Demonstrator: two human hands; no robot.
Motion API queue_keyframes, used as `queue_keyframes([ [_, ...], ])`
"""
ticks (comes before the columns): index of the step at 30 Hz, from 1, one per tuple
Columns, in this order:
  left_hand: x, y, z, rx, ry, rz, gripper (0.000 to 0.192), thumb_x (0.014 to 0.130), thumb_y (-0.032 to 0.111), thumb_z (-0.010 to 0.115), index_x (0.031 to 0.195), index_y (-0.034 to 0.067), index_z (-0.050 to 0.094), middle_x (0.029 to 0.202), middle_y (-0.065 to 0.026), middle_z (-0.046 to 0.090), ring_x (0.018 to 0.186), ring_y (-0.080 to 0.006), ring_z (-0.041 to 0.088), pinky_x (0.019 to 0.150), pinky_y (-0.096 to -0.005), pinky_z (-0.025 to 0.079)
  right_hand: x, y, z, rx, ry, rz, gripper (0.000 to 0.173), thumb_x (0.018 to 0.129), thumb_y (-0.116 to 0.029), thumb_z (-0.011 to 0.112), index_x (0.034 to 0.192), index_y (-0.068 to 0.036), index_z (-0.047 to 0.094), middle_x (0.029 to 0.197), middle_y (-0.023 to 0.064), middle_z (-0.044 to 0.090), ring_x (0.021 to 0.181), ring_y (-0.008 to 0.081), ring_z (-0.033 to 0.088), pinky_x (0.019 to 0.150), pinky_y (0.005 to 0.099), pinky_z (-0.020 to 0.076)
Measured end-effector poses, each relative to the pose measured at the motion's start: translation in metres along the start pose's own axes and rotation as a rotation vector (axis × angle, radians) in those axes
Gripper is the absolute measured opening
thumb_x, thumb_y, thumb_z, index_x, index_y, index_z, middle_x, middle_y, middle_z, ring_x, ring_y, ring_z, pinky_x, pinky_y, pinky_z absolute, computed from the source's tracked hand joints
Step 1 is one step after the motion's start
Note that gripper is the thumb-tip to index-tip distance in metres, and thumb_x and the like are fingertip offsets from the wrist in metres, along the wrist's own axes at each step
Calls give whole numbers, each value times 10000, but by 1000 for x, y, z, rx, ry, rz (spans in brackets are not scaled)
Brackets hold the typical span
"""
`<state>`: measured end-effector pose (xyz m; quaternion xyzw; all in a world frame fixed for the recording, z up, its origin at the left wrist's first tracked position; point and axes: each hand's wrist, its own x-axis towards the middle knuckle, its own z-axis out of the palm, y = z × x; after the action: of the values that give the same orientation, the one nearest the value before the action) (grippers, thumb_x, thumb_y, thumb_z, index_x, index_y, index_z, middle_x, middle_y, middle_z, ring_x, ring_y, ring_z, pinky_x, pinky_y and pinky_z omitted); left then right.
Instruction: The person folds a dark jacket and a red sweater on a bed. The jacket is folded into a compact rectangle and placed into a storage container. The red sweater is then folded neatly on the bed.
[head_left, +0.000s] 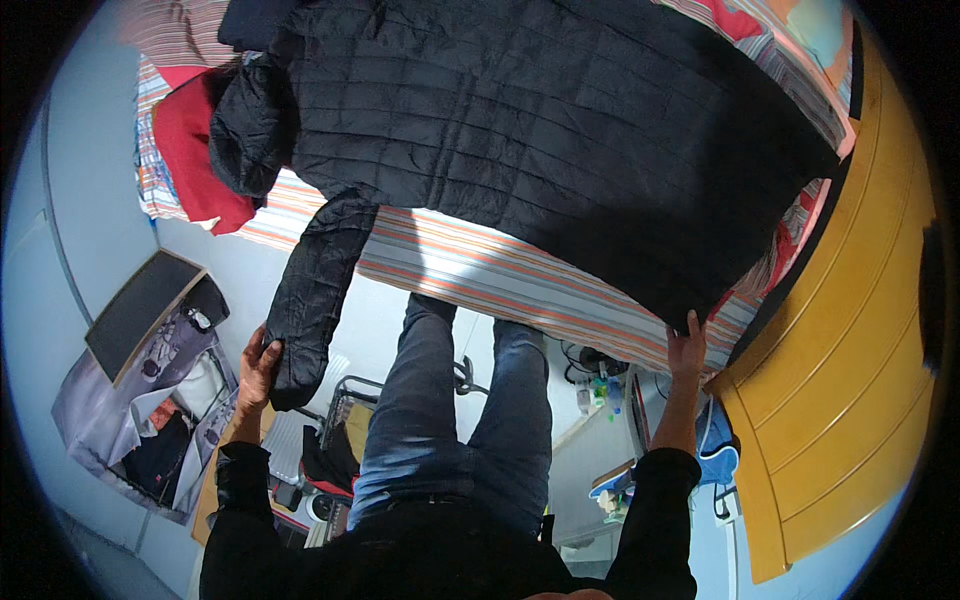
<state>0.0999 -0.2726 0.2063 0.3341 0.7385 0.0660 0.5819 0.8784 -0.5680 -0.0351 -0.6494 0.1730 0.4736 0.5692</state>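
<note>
A black quilted jacket (510, 120) lies spread over a bed with a striped sheet (480, 262), its hood towards the left and its hem towards the right. One sleeve hangs over the bed's near edge. My left hand (259, 369) grips the cuff end of that sleeve, thumb on top. My right hand (686, 346) holds the near corner of the jacket's hem, fingertips partly hidden at the cloth. The far part of the jacket runs out of the picture at the top.
Red cloth (196, 150) lies left of the hood. A yellow wooden bed end board (840, 360) stands at the right. An open fabric storage box (161, 420) with clothes is at the lower left. A metal-framed rack (349, 405) stands near my legs, and bottles (600, 394) are below the bed's edge.
</note>
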Motion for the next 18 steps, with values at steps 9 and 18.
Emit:
queue_keyframes([
  [9,8,201,9,442,75,334,974,901,602,679,1663,40,450,1556,-128,600,1370,-256,614,1222,-397,423,16,-65,-22,59,178,39,518,1000,-108,774,1482,-65,588,1250,92,714,1118,230,673,863,326,613],
  [18,105,350,121,-28,-200,655,441,1146,224,506,1502,-14,610,1477,-154,671,1331,-259,676,1098,-333,573,96,-114,101,332,106,-291,473,1090,-71,628,1542,1,510,1434,197,585,1257,294,641,976,349,628],
])
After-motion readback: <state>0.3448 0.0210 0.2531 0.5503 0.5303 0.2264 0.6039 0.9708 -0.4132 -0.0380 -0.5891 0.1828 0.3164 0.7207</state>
